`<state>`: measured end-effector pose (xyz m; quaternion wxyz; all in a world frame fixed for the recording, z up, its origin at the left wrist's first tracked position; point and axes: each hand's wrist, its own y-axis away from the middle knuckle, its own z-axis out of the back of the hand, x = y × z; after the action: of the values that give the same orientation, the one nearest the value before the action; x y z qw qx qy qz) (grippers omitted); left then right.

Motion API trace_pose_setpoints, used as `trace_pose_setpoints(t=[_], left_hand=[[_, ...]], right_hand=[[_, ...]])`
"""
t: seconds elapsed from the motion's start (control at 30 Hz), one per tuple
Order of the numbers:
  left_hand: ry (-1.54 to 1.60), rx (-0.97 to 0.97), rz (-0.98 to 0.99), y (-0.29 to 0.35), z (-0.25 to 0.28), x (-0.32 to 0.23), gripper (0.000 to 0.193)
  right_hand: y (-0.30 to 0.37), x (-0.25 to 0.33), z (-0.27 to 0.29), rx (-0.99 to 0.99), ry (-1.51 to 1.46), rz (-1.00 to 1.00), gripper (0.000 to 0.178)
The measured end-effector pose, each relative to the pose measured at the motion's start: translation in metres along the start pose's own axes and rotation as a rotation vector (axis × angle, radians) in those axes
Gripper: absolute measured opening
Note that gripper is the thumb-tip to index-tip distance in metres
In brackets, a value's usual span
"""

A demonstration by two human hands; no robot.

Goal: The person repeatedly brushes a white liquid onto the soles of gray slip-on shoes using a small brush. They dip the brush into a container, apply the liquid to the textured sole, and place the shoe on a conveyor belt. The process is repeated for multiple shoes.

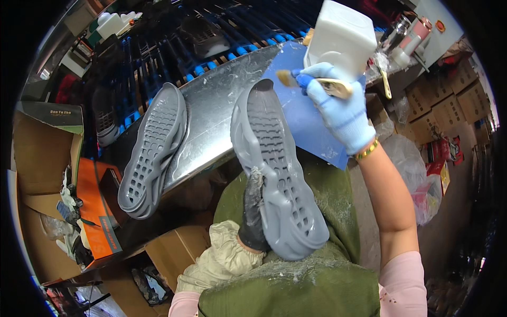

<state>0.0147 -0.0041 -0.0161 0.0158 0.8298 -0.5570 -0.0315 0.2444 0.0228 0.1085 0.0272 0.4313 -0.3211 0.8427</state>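
My left hand [254,206], in a dark dusty glove, grips a grey shoe sole [288,179] by its left side. That sole is tilted over my lap, its hollow, waffle-patterned inside facing up. In my right hand [340,113], gloved in light blue, is a brush [285,78] with a pale handle and tan bristles pointing left, close to the sole's upper end but apart from it. A second grey shoe sole [153,150] lies to the left, partly on the metal tabletop [214,111]. Just beyond my right hand stands a white plastic container [340,39].
A blue sheet [311,113] covers the tabletop's right part. Behind runs a roller conveyor [253,31] carrying dark soles. Open cardboard boxes [42,158] stand at left, one orange box [97,206] among them. Another brush [383,76] and a pink bottle [414,37] are at right.
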Motion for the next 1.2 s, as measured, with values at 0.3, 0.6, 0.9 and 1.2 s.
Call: trace_pose_setpoints(t=[0.3,0.6,0.9,1.2], left_hand=[[0.105,-0.07,0.088,0.003,-0.015,-0.05,0.059],[0.15,-0.068,0.156,0.005,-0.02,-0.067,0.074],[0.084,-0.118,0.139,-0.011,0.052,-0.065,0.055],[-0.163,-0.055,0.133,-0.007,-0.01,-0.055,0.061]], right_hand=[[0.004,-0.019,-0.017,0.184,0.435,0.31,0.015],[-0.031,-0.028,-0.009,0.137,-0.024,-0.004,0.011],[0.054,0.059,0.026,1.055,-0.25,-0.081,0.011],[0.043,0.051,0.026,0.178,-0.154,-0.318,0.015]])
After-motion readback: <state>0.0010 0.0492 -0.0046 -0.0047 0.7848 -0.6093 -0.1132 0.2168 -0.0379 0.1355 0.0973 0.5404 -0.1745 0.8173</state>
